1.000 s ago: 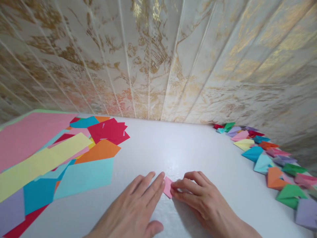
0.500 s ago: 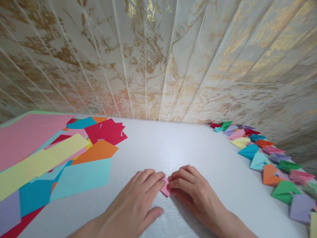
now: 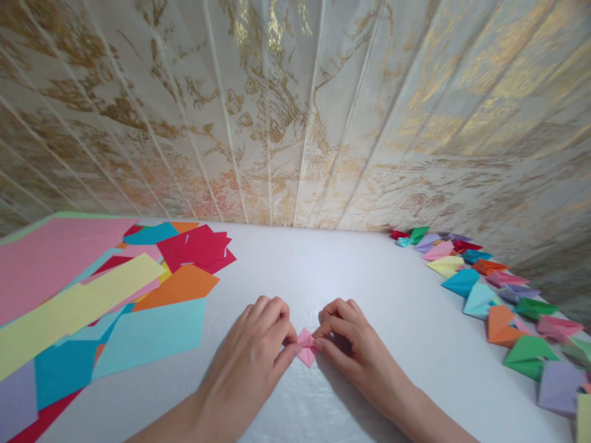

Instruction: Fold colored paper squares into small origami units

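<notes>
From my remote post: small pink folded-paper diamond [image 3: 306,354] lies on the smooth white tabletop [image 3: 318,277], between my two grips. Left hand [image 3: 258,351] pinches its left corner, thumb to forefinger; right hand [image 3: 364,351] seems to pinch the opposite corner, though those fingertips partly hide it. My judgement: even, light tension, corners level, centre seam square, then firm pressure outward from the middle along each crease.
</notes>
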### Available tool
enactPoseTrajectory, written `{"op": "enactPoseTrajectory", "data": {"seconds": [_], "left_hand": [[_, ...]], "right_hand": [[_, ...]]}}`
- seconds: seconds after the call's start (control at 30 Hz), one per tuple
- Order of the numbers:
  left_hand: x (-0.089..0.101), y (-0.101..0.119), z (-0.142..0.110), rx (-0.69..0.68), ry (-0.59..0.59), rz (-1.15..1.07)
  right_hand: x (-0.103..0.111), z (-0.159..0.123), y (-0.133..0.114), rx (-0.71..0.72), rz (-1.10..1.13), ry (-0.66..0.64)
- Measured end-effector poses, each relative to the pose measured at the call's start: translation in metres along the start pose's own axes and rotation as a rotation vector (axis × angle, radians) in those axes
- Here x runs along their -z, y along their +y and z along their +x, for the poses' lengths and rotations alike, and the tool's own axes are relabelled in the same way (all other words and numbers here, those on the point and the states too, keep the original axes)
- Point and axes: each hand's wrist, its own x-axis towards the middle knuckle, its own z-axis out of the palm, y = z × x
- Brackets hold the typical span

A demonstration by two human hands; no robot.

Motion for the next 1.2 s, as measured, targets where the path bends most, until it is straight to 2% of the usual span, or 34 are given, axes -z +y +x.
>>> {"op": "enactPoseTrajectory", "data": {"seconds": [0.27,0.8,1.07,1.2], "left_hand": [[-0.0035,0.0040,0.0013,0.087,0.030,-0.001],[-0.0065,0.0043,0.0030,0.162,0.022,-0.031],[0.0013,0.0045,0.0032,0.124,-0.050,-0.094],[-0.0012,0.0014,0.0031,0.121,-0.033,-0.092]], "right_hand": [[0.0005,0.0101,-0.0010,-0.079,-0.040,-0.063],[-0.0038,0.0092,0.0003,-0.050,-0.129,-0.062],[-0.0040,0.0061,0.0024,-0.022,-0.099,-0.057],[0.0006,0.0072,0.0034,-0.030,-0.066,-0.065]]}}
